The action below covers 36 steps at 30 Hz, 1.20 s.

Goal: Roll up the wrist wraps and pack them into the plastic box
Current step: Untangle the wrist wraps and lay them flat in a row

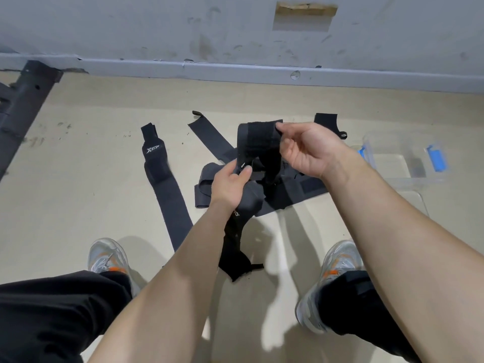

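Note:
I hold a black wrist wrap [258,145] up above the floor with both hands. My right hand [311,150] pinches its upper end between thumb and fingers. Lower down, my left hand [230,184] grips the same wrap, and its loose tail [235,247] hangs down toward the floor between my feet. Under my hands lies a tangled pile of black wraps [288,192]. Another wrap with a white logo [165,184] lies flat to the left. The clear plastic box [400,166] with blue clips sits open at the right.
A grey wall and skirting [235,72] run across the back. A black metal rail [23,100] lies at the far left. My two grey and orange shoes [110,258] stand on the beige floor, either side of the hanging tail. The clear box lid [416,203] lies beside the box.

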Tool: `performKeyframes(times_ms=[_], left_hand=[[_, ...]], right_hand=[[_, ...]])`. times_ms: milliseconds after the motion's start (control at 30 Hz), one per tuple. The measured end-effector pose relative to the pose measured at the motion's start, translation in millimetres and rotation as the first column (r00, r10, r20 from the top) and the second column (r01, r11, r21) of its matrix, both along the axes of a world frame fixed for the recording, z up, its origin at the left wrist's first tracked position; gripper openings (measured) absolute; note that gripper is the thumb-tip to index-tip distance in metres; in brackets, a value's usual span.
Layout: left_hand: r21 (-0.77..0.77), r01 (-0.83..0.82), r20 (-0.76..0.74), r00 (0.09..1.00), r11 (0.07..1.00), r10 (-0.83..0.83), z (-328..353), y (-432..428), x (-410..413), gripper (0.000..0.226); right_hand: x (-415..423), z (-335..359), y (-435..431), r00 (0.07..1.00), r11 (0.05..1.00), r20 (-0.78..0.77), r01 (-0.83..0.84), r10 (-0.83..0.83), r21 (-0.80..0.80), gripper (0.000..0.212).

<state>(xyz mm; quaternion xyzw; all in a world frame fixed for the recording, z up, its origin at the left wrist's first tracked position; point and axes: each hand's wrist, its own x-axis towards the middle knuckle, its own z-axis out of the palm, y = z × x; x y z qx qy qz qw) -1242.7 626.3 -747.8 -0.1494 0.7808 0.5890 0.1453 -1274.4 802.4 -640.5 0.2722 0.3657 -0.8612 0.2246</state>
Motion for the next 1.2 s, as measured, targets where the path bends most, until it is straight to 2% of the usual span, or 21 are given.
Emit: performKeyframes(times_ms=[100,233,267,333,400,467,533,567,633,700,733,800,833,933,1033,1067,1133,1200], left_hand=[[-0.017,0.011,0.023,1.0,1.0,-0.011,-5.5,-5.9,-1.4,0.032],[0.145,0.183,0.153,0.967,0.972,-0.205,-1.0,-29.3,6.9,0.053],[0.191,0.192,0.168,0.96,0.963,-0.224,5.0,-32.3,10.2,0.047],[0.297,0.103,0.238,0.955,0.949,-0.178,17.7,-36.0,11.7,0.029],[0.407,-0.025,0.323,0.939,0.913,-0.119,30.8,-40.0,11.0,0.033],[0.489,-0.075,0.351,0.929,0.869,-0.117,39.9,-43.2,10.0,0.04],[0.517,-0.066,0.328,0.936,0.854,-0.126,45.4,-45.1,10.0,0.038],[0.514,-0.04,0.3,0.944,0.857,-0.136,46.8,-46.6,10.0,0.036],[0.45,0.127,0.22,0.944,0.884,-0.248,46.5,-49.9,9.3,0.027],[0.303,0.313,0.194,0.904,0.9,-0.38,41.7,-53.9,8.3,0.014],[0.214,0.345,0.213,0.897,0.914,-0.388,40.2,-55.0,7.8,0.018],[0.038,0.272,0.192,0.942,0.962,-0.274,36.2,-56.0,5.4,0.041],[-0.014,0.187,0.147,0.972,0.982,-0.183,35.3,-56.2,3.9,0.042],[-0.044,-0.006,0.029,1.0,0.999,0.008,33.2,-60.8,-3.7,0.025],[-0.064,-0.037,-0.005,0.999,0.997,0.036,32.0,-66.0,-6.3,0.018],[-0.062,-0.027,-0.008,1.0,0.998,0.026,30.5,-67.2,-6.0,0.016],[-0.018,0.008,-0.004,1.0,1.0,-0.008,27.5,-65.8,-2.5,0.014],[0.062,0.049,0.029,0.998,0.997,-0.051,26.3,-62.8,1.8,0.01]], right_hand=[[-0.5,-7.3,4.1,0.998,0.992,-0.034,-0.039,0.043,0.12,0.025],[-2.3,-17.3,6.7,0.996,0.954,-0.059,0.08,-0.065,0.289,0.035],[-3.1,-20.0,7.2,0.994,0.937,-0.065,0.101,-0.085,0.333,0.035],[-4.8,-23.6,6.7,0.994,0.888,-0.095,0.097,-0.06,0.449,0.03],[-6.8,-25.8,3.3,0.99,0.793,-0.141,0.063,0.03,0.606,0.019],[-8.5,-27.0,-0.9,0.976,0.715,-0.202,0.082,0.083,0.694,0.02],[-9.5,-25.1,-4.8,0.965,0.713,-0.248,0.118,0.081,0.691,0.022],[-10.1,-22.7,-6.4,0.965,0.722,-0.251,0.118,0.079,0.682,0.023],[-11.4,-17.3,-9.5,0.966,0.729,-0.236,0.088,0.104,0.679,0.025],[-14.5,-13.1,-12.4,0.953,0.724,-0.249,0.048,0.173,0.688,0.024],[-15.5,-10.8,-14.4,0.943,0.712,-0.258,0.034,0.209,0.702,0.024],[-16.4,-6.6,-20.4,0.934,0.702,-0.281,0.047,0.222,0.71,0.024],[-16.7,-4.9,-23.3,0.936,0.709,-0.291,0.066,0.2,0.702,0.024],[-20.6,-6.3,-28.4,0.95,0.696,-0.283,0.114,0.133,0.709,0.023],[-22.7,-4.6,-31.5,0.974,0.672,-0.209,0.095,0.09,0.734,0.017],[-24.3,-5.4,-31.4,0.977,0.67,-0.192,0.085,0.087,0.737,0.02],[-26.0,-5.9,-31.6,0.982,0.677,-0.172,0.074,0.079,0.732,0.039],[-27.9,-4.2,-32.5,0.986,0.67,-0.152,0.068,0.068,0.74,0.038]])
